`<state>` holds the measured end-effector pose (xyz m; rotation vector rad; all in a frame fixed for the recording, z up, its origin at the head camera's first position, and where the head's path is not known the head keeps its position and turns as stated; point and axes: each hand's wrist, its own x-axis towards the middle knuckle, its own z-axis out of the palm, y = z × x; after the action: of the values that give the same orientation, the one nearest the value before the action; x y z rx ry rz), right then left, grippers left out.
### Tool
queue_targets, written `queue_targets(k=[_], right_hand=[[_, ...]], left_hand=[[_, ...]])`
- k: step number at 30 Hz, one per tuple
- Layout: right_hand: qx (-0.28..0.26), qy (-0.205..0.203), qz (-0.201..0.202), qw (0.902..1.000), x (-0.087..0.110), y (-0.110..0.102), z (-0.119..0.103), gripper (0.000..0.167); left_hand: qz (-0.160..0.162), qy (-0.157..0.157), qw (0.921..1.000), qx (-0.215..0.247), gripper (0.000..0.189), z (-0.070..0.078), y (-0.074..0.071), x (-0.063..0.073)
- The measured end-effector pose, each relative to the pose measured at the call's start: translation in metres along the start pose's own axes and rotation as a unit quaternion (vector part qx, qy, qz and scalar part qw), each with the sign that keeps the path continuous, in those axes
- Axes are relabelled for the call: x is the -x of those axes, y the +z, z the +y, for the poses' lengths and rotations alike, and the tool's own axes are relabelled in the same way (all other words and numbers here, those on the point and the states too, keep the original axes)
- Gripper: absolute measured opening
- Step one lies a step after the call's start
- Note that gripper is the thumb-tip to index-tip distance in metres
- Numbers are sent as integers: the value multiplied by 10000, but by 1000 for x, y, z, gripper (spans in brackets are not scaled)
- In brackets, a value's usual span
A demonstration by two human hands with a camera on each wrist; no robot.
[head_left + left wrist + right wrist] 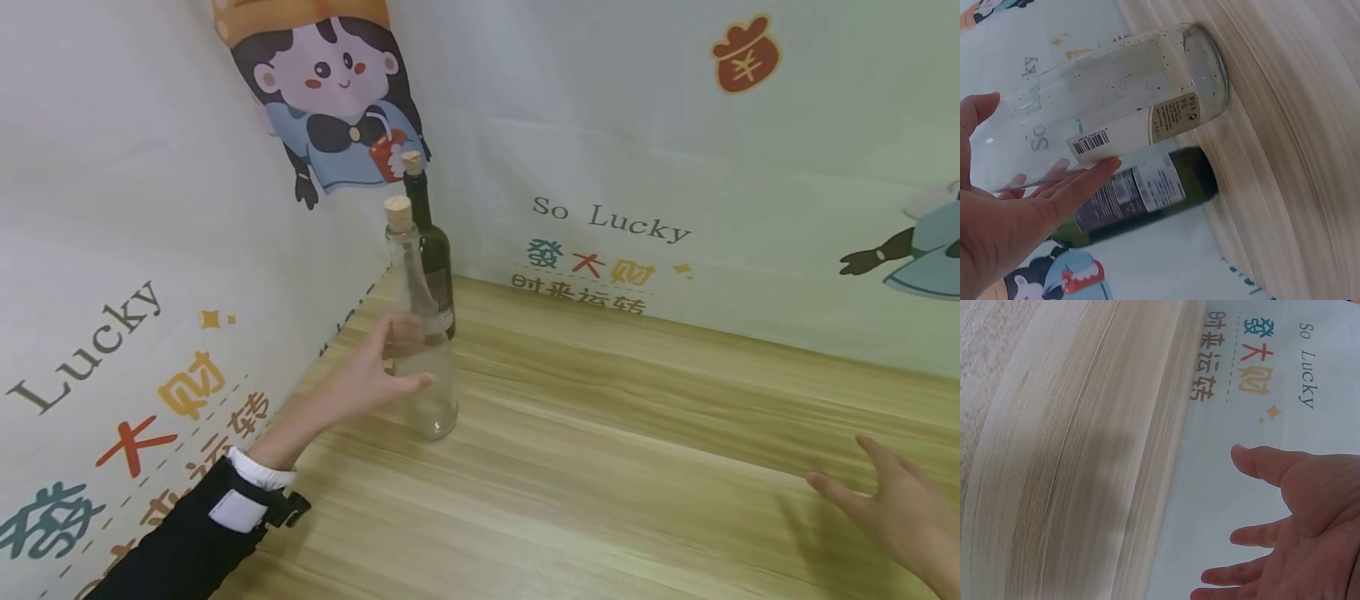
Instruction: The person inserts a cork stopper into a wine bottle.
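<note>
A clear glass bottle [431, 400] with a cork [398, 214] in its neck stands upright on the wooden table, near the back left corner. My left hand [375, 375] is curved around its body, thumb on the near side and fingers on the far side. Through the glass in the left wrist view, some fingers [1057, 170] show behind the bottle, near its barcode label [1091, 142]. Just behind it is a dark green wine bottle [437, 250], also corked. My right hand [900, 508] hovers at the right with fingers spread, holding nothing.
A printed cloth [600, 133] with cartoon figures and lettering hangs along the back and left sides of the wooden table [600, 467]. The dark bottle stands close to the back corner, where the two cloth sides meet.
</note>
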<state>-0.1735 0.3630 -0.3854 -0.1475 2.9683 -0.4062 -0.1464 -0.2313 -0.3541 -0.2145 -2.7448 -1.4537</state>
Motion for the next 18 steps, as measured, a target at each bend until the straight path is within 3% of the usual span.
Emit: queue_targets(k=[5,11,18], right_hand=[[77,-56,140,9999,-1,0,1,95],[56,-40,116,9999,-2,1,3,95],[30,112,47,9999,-1,-1,3,98]], left_hand=[[234,-39,9997,92,76,-12,-18,0],[467,-287,9984,-148,78,-23,-38,0],[684,-471,9965,-111,83,-35,-54,-6]])
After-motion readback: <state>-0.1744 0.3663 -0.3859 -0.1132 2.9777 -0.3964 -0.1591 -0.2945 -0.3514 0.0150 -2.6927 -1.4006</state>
